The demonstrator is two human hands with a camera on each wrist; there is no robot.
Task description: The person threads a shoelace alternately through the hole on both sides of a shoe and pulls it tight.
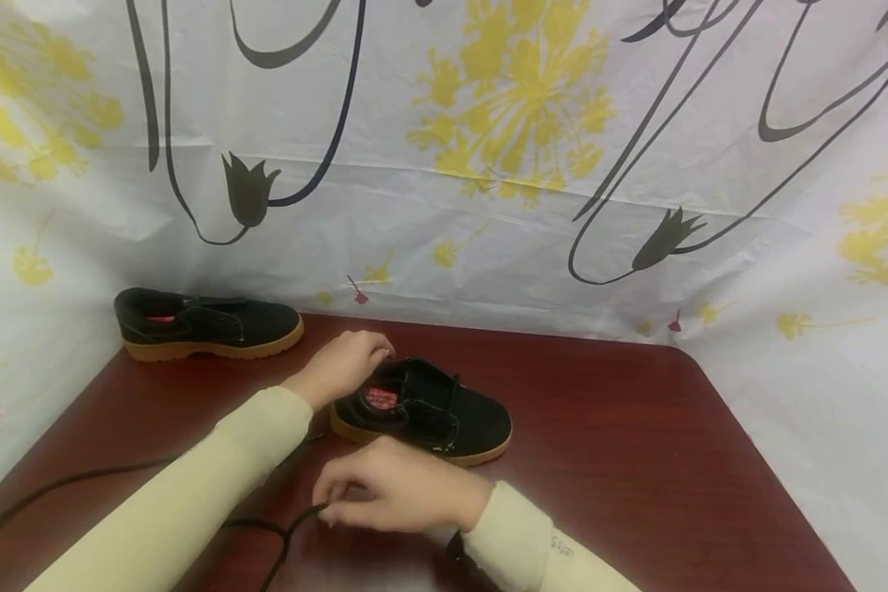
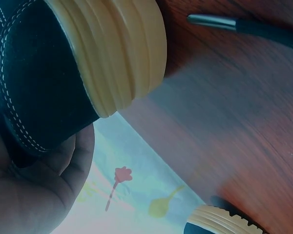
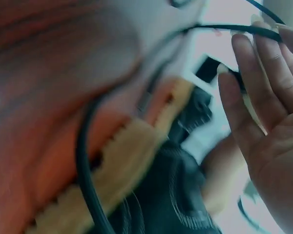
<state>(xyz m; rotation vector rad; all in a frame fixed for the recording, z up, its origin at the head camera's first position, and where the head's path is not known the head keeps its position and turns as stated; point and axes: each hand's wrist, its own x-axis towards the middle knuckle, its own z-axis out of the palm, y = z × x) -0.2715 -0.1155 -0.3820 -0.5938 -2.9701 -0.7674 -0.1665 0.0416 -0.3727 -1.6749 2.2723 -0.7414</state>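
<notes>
A black shoe (image 1: 481, 423) with a tan sole and a red patterned insole sits mid-table, toe to the right. My left hand (image 1: 346, 366) holds its heel collar; in the left wrist view the fingers (image 2: 80, 151) curl round the back edge of the heel (image 2: 44, 83). In front of the shoe, my right hand (image 1: 407, 487) pinches a black shoelace (image 1: 299, 518) between thumb and fingertips. The lace (image 3: 83, 151) loops across the right wrist view, which is blurred. A metal lace tip (image 2: 212, 21) lies over the table near the heel.
A second black shoe (image 1: 222, 325) with a tan sole stands at the table's back left. More black lace (image 1: 81, 475) runs off to the left under my left sleeve. A white floral sheet (image 1: 444, 205) hangs behind and beside the dark red table (image 1: 636, 460).
</notes>
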